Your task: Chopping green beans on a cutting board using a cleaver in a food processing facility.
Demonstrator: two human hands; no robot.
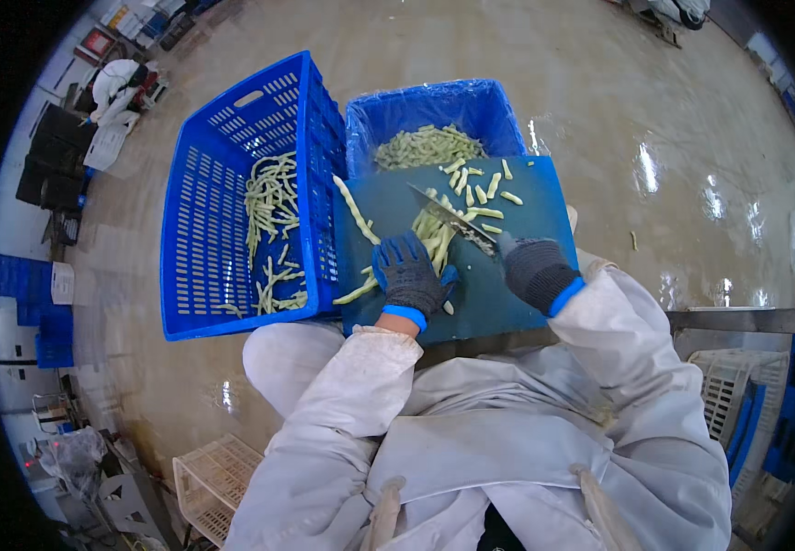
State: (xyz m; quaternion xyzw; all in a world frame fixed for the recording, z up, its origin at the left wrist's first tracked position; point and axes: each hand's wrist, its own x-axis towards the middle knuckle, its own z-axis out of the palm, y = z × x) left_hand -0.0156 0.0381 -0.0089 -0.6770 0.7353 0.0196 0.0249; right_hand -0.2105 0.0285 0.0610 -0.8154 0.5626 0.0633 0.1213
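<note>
My right hand (538, 272), in a grey knit glove, grips a knife (463, 224) by its handle. The blade lies across a bunch of pale green beans (433, 237) on a dark green cutting board (507, 296). My left hand (411, 272), gloved in grey and blue, presses on the near end of that bunch with its fingers spread. Cut bean pieces (483, 189) are scattered at the board's far right. Longer beans (356, 210) lie along its left side. Beyond the board stands a lined blue bin (507, 113) holding many cut pieces (428, 146).
A blue slatted crate (232, 131) with whole beans (270, 200) stands left of the board. A beige crate (218, 482) is at lower left. A metal table edge (748, 320) is at right. Another person (115, 89) bends over at upper left. The floor (611, 103) shines wetly.
</note>
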